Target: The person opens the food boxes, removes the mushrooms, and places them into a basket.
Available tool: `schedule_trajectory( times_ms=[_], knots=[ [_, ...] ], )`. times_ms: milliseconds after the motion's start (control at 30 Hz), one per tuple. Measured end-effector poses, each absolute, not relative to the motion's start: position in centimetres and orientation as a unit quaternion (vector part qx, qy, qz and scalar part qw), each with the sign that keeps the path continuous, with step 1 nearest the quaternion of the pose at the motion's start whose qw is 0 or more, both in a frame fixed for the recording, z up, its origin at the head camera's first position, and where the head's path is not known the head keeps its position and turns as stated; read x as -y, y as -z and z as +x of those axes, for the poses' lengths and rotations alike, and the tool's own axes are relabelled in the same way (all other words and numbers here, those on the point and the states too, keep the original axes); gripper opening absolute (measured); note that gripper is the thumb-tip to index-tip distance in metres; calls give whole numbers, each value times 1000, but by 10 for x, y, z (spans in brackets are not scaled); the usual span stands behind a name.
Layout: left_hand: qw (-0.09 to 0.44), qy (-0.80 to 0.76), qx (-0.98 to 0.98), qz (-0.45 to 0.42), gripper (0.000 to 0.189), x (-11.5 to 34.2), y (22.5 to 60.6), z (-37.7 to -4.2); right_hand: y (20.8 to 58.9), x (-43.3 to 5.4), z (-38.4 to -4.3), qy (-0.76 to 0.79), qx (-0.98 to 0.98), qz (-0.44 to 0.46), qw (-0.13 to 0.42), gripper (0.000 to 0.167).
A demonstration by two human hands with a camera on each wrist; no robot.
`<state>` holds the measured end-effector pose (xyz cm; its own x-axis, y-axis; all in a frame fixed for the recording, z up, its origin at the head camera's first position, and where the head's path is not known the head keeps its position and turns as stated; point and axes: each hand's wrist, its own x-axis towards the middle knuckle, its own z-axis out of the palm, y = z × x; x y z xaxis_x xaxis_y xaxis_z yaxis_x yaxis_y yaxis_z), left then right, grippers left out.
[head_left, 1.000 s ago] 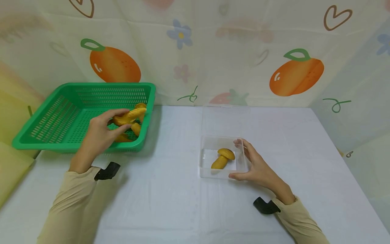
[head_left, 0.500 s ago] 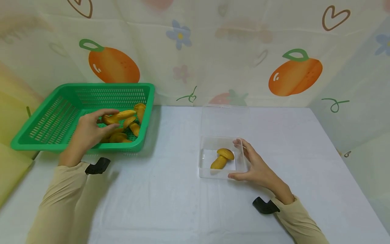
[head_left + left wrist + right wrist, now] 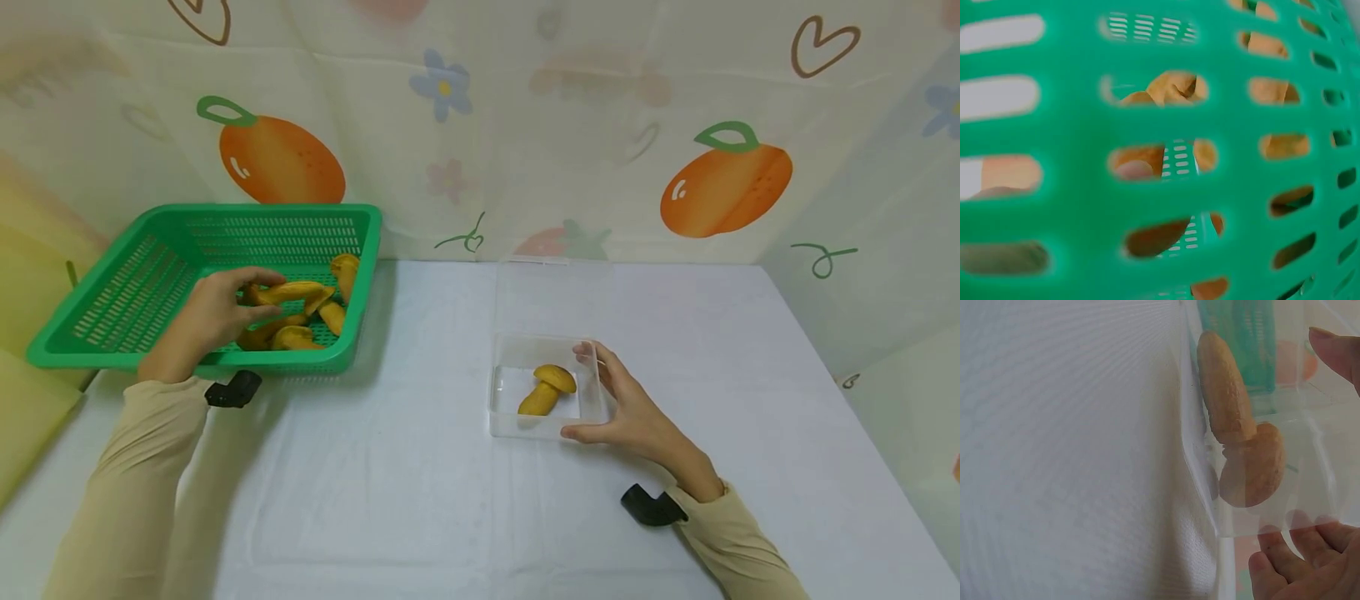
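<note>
Inside the green basket [image 3: 150, 361], my left hand [image 3: 206, 312] holds a yellow-brown mushroom [image 3: 292, 291] by its cap end, thumb on the near side and fingers on the far side. Other mushrooms [image 3: 294, 337] lie around it. The left wrist view mostly shows the basket's slotted wall [image 3: 1079, 131], with a thumb partly visible through a slot. My right hand [image 3: 637, 417] grips the right side of a clear plastic box [image 3: 510, 428], thumb at the front and fingers at the back. One mushroom [image 3: 555, 379] lies in that box, seen through its wall in the right wrist view.
The box's transparent lid [image 3: 555, 296] is folded back behind it on the white tablecloth [image 3: 390, 500]. A printed curtain [image 3: 525, 125] hangs along the back of the table. Yellow cloth [image 3: 30, 408] borders the left side.
My left hand has moved left and slightly lower in the basket with the mushroom, uncovering other mushrooms. My right hand and the box have stayed in place.
</note>
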<state>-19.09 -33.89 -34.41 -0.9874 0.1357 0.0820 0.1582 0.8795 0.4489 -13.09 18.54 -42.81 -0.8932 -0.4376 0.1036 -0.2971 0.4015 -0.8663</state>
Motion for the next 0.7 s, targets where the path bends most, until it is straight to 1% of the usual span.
schedule_trajectory(
  times_ms=[167, 300, 467, 600, 700],
  knots=[
    [-26, 220, 973, -63, 42, 348, 344, -197, 427, -185, -131, 503, -833, -218, 72, 105],
    [-49, 215, 973, -61, 43, 354, 343, -200, 427, -185, -131, 505, -832, -217, 75, 105],
    [-94, 215, 971, -51, 45, 359, 344, -203, 428, -185, -131, 501, -834, -217, 74, 105],
    [-117, 201, 971, -54, 44, 363, 347, -206, 428, -185, -131, 497, -837, -217, 77, 107],
    [-125, 189, 972, -64, 41, 365, 349, -209, 427, -185, -131, 496, -838, -214, 80, 107]
  ],
)
